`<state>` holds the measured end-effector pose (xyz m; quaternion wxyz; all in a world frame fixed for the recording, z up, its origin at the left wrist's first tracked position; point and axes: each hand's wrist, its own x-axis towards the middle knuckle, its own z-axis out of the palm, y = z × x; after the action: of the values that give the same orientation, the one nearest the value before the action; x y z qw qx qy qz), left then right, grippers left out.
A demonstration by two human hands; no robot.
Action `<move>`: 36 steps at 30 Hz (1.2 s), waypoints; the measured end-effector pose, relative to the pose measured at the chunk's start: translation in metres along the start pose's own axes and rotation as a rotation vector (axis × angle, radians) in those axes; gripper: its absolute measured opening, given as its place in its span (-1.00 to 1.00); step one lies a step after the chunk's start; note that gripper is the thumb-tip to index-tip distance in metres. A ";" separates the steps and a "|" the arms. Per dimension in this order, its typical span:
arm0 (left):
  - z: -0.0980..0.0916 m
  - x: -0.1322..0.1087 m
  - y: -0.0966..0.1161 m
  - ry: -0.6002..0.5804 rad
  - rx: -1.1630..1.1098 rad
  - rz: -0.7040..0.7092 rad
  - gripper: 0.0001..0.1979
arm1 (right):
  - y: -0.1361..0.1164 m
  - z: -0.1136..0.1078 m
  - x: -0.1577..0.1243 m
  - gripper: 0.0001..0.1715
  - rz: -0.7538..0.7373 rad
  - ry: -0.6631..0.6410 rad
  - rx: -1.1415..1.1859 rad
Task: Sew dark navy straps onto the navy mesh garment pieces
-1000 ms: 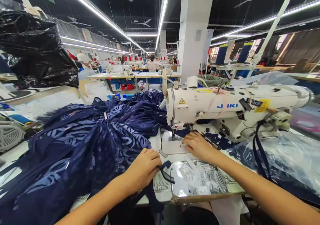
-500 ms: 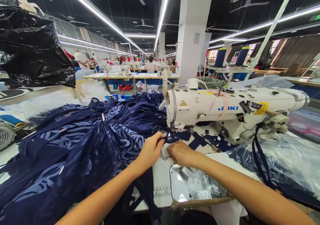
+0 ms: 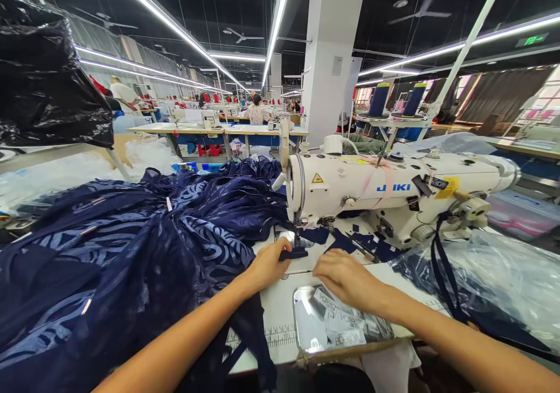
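My left hand (image 3: 268,267) pinches the end of a narrow navy fabric strip (image 3: 294,254) in front of the needle area of a white sewing machine (image 3: 350,186). The strip's free end points right, just below the presser foot. My right hand (image 3: 347,277) is apart from the strip, above the back edge of a metal tray (image 3: 308,323). Its fingers are curled and pressed together; whatever they may hold is hidden. White printed labels (image 3: 345,326) lie in the tray. A heap of patterned navy garments (image 3: 175,241) spreads left of my left hand.
Navy fabric scraps (image 3: 343,242) and dark tweezers (image 3: 365,250) lie beside the machine bed. A clear plastic bag (image 3: 494,282) rests at right, a black bag (image 3: 52,78) at upper left. A printed ruler (image 3: 280,337) runs along the table's front. Other people work farther back.
My right hand has left the fabric at the needle and moved right and towards the tray. My left hand keeps the strip, now slightly lower. The camera view has shifted a little.
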<state>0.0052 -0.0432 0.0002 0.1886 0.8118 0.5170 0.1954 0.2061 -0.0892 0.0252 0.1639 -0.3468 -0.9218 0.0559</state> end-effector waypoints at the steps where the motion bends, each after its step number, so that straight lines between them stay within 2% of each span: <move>1: -0.001 -0.001 0.001 -0.020 0.036 -0.004 -0.73 | 0.009 0.001 0.000 -0.75 0.053 -0.002 -0.012; 4: -0.003 -0.006 0.006 -0.025 0.167 0.008 -0.61 | 0.015 0.006 0.002 -0.75 0.146 -0.066 -0.055; 7: -0.005 -0.009 0.011 0.066 0.273 0.013 -0.67 | -0.003 0.011 0.005 -0.76 0.187 -0.138 -0.069; 9: -0.007 -0.012 0.014 0.150 0.257 0.035 -0.75 | -0.022 0.012 0.006 -0.75 0.090 -0.180 0.044; 11: -0.010 -0.014 0.015 0.232 0.196 0.096 -0.83 | -0.038 0.009 0.005 -0.71 -0.083 -0.204 0.244; 14: -0.017 -0.021 0.019 0.362 0.102 0.189 -0.88 | -0.047 0.002 0.002 -0.70 -0.211 -0.145 0.429; 17: -0.022 -0.029 0.025 0.447 -0.003 0.203 -0.88 | -0.032 -0.002 -0.002 -0.77 -0.138 -0.026 0.417; 21: -0.019 -0.029 0.035 0.363 -0.242 0.121 -0.85 | 0.007 -0.005 -0.010 -0.74 0.119 0.119 0.305; 25: -0.003 -0.011 0.042 0.346 -0.428 0.060 -0.85 | 0.032 -0.009 -0.022 -0.77 0.263 0.114 0.213; 30: 0.014 0.012 0.028 0.278 -0.337 0.009 -0.91 | 0.028 -0.013 -0.031 -0.86 0.273 0.008 0.100; 33: 0.015 0.015 0.010 0.241 -0.217 -0.041 -0.93 | 0.025 -0.014 -0.035 -0.90 0.236 -0.052 0.019; 36: 0.015 0.014 -0.001 0.234 -0.179 -0.029 -0.95 | 0.024 -0.015 -0.038 -0.89 0.190 -0.089 0.014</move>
<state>0.0172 -0.0314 -0.0113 0.2017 0.7558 0.5277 0.3312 0.2527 -0.0962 0.0239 0.1191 -0.4286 -0.8908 0.0930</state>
